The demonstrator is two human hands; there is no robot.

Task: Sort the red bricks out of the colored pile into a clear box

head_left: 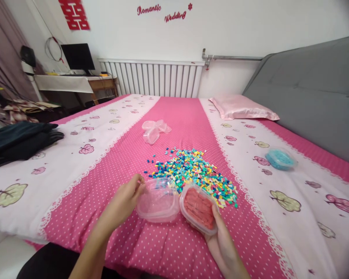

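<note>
My right hand (221,238) is wrapped round a lidded plastic container of red pieces (198,209), tilted above the near part of the bed. My left hand (134,192) has its fingers curled at the left rim of a see-through plastic container (158,205), which rests on the bedspread with no pieces visible inside. The two containers stand side by side, nearly touching. Just beyond them spreads a loose heap of small coloured pieces (192,166) in blue, teal, yellow, green and white. My left fingertips are partly hidden.
Several see-through containers or lids (152,133) lie beyond the heap. A container of light-blue pieces (280,159) sits at the right. A pink pillow (244,107), dark folded clothing (20,139) and a grey headboard (311,89) are around the bed (174,112).
</note>
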